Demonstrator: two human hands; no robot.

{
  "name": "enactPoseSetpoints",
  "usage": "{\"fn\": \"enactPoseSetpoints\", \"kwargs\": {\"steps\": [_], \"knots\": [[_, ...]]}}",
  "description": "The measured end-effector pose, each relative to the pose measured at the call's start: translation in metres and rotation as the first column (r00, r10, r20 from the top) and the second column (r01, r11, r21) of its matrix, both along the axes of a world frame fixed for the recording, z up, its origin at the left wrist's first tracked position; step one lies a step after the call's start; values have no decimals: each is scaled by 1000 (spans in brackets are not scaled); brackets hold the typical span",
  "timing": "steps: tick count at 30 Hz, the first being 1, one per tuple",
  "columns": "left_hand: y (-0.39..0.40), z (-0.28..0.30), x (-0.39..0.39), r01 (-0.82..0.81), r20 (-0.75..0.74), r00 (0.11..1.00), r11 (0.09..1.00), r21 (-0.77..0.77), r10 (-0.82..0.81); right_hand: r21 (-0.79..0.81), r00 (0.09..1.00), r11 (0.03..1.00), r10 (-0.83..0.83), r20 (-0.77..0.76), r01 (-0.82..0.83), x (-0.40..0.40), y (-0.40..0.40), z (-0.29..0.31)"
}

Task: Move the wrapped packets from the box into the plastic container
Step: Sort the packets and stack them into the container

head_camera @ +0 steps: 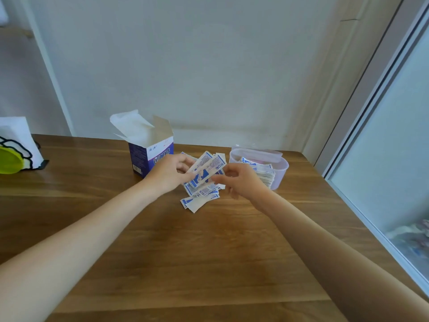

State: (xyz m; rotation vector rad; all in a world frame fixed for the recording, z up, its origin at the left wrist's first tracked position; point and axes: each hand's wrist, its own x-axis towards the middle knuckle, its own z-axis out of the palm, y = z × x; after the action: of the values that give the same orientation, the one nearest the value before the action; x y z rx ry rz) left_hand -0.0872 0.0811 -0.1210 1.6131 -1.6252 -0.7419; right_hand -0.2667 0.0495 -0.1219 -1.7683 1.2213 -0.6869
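Wrapped packets, flat blue-and-white paper strips, are fanned in our left hand; our right hand pinches their end. The translucent plastic container partly hides its stacked contents.

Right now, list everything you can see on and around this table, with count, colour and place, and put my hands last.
Box: one, purple and white, flaps open, far centre of the table.
Held packets: a small fan, white with blue print, between both hands.
Loose packets: a pile, count unclear, white and blue, on the table below the hands.
Plastic container: one, clear with a pink tint, right of the pile, with a stack of packets inside.
Table: one, brown wood.
Bag: one, white with black and yellow-green print, at the table's left edge.
Left hand: grips the fan's left end.
Right hand: pinches the fan's right end.
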Motion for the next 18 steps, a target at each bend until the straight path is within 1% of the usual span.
{"fn": "enactPoseSetpoints", "kwargs": {"steps": [1, 3, 6, 10, 12, 15, 16, 18], "knots": [[0, 0, -4, 5, -65, 998, 1000, 23, -4, 61, 997, 998, -7, 77, 3, 0, 1, 0], [1, -2, -11, 28, -136, 990, 998, 58, -20, 124, 979, 992, -55, 196, 31, 1, 3, 0], [3, -2, -17, 65, -150, 987, 994, 86, -51, 110, 974, 990, -114, 196, 94, 1, 3, 1], [2, 1, -16, 76, -183, 982, 988, 132, -51, 130, 971, 987, -122, 208, 96, -6, 1, 3], [2, 1, -15, 98, -194, 979, 978, 182, -62, 166, 952, 982, -130, 276, 86, -9, 0, 3], [3, 1, -16, 106, -182, 981, 973, 206, -69, 272, 878, 960, -179, 444, 58, -10, -1, 0], [2, 0, -16, 95, -174, 983, 974, 205, -60, 292, 867, 955, -193, 460, 58, -9, -1, 0], [1, 0, -17, 54, -162, 987, 978, 199, -22, 282, 876, 955, -211, 435, 90, -8, 0, -1]]}}
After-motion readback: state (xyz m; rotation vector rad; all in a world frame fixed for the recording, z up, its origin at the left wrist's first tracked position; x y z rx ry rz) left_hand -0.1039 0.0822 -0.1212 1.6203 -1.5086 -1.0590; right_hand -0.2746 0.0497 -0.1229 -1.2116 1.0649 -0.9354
